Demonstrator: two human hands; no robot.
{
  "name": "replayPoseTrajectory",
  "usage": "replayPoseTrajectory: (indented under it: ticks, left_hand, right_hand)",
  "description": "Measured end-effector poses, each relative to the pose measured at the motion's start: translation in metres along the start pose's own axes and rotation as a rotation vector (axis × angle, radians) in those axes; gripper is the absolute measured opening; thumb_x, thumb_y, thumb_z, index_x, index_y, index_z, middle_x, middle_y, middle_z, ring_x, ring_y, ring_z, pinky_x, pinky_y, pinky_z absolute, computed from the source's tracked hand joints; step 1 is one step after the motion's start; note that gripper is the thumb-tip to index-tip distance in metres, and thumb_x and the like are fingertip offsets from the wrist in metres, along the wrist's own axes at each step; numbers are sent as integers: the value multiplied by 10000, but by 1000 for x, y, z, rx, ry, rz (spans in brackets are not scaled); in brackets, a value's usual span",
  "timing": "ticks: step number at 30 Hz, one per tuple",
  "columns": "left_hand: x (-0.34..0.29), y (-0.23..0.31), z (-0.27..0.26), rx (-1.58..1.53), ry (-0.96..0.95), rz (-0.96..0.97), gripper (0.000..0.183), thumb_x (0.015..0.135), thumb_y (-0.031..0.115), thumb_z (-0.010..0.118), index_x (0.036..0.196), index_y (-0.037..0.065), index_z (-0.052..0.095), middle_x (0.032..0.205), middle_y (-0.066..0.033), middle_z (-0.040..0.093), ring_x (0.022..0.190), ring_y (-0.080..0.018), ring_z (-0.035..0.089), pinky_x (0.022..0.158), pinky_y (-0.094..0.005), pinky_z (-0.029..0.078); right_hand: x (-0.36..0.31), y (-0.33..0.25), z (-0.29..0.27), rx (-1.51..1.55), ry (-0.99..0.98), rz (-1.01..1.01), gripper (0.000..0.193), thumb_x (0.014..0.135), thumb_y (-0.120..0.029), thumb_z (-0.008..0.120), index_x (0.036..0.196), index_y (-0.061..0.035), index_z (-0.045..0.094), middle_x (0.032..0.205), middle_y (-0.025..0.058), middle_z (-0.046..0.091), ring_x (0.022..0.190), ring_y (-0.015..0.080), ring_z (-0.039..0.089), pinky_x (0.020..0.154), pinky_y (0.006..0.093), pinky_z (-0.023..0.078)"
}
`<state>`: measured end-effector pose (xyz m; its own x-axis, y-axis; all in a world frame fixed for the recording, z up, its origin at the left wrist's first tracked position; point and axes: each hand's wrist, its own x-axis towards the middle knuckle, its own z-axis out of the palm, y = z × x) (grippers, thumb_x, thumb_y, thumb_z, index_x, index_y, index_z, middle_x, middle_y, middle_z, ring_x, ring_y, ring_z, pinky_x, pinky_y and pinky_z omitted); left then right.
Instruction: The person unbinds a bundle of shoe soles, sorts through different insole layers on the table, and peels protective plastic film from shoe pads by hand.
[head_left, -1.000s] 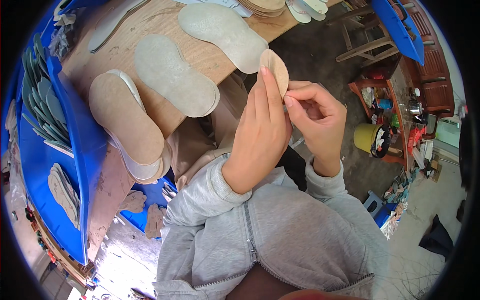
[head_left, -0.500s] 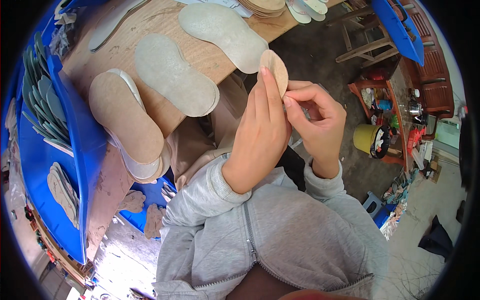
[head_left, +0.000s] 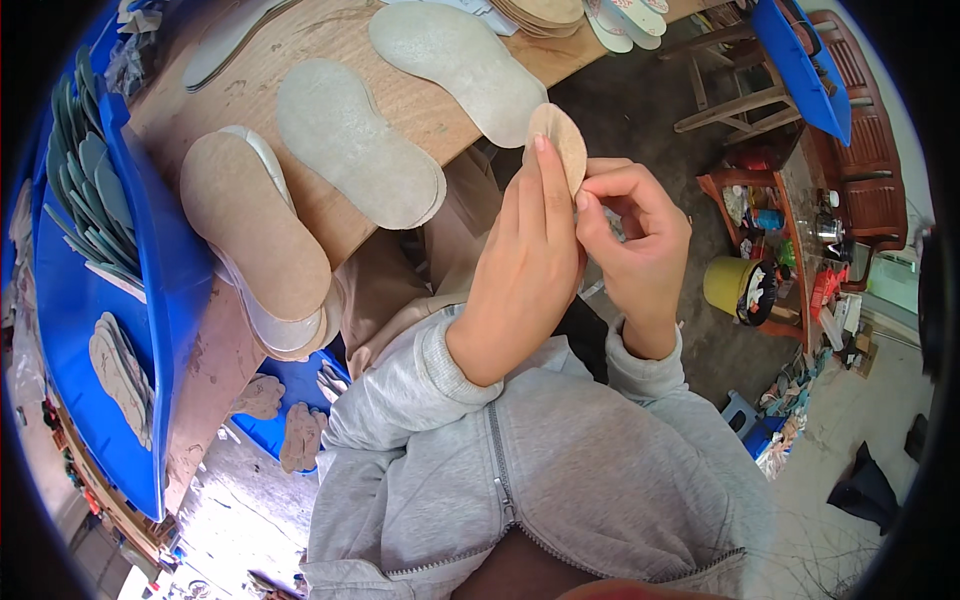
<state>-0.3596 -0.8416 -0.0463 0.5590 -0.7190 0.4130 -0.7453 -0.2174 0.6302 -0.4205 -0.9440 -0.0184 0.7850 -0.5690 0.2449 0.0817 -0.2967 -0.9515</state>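
A tan insole [head_left: 570, 145] is held upright over my lap, with its rounded end showing past my fingers and its lower part hidden. My left hand [head_left: 520, 265] is closed around it, the fingers lying along its face. With thumb and forefinger, my right hand [head_left: 640, 230] pinches at the insole's right edge. On the wooden table just left of my hands lie a pale grey insole stack [head_left: 355, 150] and a second pale grey insole [head_left: 460, 70]. Farther left, a tan insole [head_left: 250, 230] tops a pile that juts over the table edge.
A blue bin [head_left: 185, 250] at left holds several grey-green insoles [head_left: 90, 200]. More insoles [head_left: 120, 385] lie lower in it. Below the table is another blue bin [head_left: 265, 430]. A yellow bucket [head_left: 725, 283] stands beside a wooden shelf [head_left: 800, 200] at right.
Both hands keep their hold on the insole, which has turned very slightly. The whole view has shifted a little; the things on the table stay in place.
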Motion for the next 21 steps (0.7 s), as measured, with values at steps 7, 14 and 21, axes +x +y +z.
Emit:
replayPoseTrajectory:
  ticks: [7,14,21]
  left_hand:
    - [-1,-1,-19,-139,71,-46,658,800,-22,618,1394,-63,338,1242,-260,440,1099,-374,503,905,-366,446]
    - [3,-17,-38,-844,33,-514,209,876,75,648,1051,-36,614,963,-100,634,808,-134,617,680,-279,521]
    - [11,-21,-31,-1219,109,-660,146,917,92,623,983,-37,645,847,-23,658,780,-64,608,676,-206,517]
  right_hand:
    - [3,3,6,188,-22,100,93,820,75,586,901,32,599,981,76,614,884,117,592,819,248,496]
    - [6,13,7,-102,-158,-143,89,837,5,614,923,20,598,1015,54,544,893,114,539,805,269,458]
    - [16,32,0,876,-267,401,98,899,-77,578,943,9,597,1153,64,513,974,129,523,904,268,409]
